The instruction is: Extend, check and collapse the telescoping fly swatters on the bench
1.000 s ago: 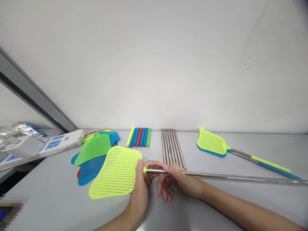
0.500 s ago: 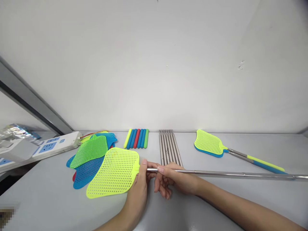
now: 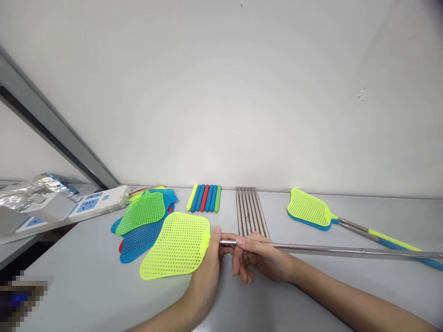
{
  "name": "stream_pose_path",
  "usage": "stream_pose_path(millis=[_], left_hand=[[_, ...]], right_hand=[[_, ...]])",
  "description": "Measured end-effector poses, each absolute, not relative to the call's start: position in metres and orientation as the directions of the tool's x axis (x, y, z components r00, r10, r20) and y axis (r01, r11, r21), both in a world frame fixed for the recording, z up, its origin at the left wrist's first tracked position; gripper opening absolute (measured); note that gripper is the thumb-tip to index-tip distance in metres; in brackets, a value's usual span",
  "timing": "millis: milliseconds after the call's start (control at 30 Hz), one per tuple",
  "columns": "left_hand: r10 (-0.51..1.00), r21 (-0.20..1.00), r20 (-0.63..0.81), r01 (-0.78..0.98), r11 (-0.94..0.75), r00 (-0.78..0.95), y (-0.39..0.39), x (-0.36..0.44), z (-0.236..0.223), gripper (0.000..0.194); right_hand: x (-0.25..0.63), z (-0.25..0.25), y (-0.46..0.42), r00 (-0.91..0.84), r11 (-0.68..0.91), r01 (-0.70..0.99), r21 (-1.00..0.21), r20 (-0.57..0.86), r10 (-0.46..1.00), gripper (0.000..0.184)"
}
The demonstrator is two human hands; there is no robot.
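Note:
My left hand [image 3: 209, 260] pinches the neck of a yellow fly swatter head [image 3: 176, 244], thumb on top. One end of a long, extended telescopic metal rod [image 3: 318, 249] meets that neck; the joint itself is hidden by my fingers. Just to the right, my right hand [image 3: 261, 256] closes thumb and fingers on the rod near this end, its other fingers curled below. The rod runs level to the right edge of the view. Behind my right hand lies a row of several short metal rods [image 3: 251, 210], partly covered by it.
Loose swatter heads, including a green one [image 3: 143, 214], are piled at left. Several coloured handle grips [image 3: 204, 198] lie by the wall. Two assembled swatters [image 3: 308, 207], yellow over blue, rest at right. A white power strip [image 3: 104, 203] and a shiny plastic bag [image 3: 26, 196] sit far left.
The view has turned slightly left, so everything appears further right. Both hands keep their grip on the swatter head and rod, with little other change.

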State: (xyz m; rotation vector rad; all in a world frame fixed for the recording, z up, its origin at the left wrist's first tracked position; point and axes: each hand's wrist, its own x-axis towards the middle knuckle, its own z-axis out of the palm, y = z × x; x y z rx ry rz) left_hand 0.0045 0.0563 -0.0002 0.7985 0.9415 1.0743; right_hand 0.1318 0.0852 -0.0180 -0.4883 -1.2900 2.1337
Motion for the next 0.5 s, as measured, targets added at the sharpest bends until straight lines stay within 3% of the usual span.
stream_pose_path(millis=[500], left_hand=[[0.961, 0.903, -0.209, -0.340, 0.261, 0.182, 0.058, 0.002, -0.010, 0.042]], right_hand=[[0.130, -0.017, 0.082, -0.748, -0.256, -0.245, -0.935, 0.014, 0.664, 0.053]])
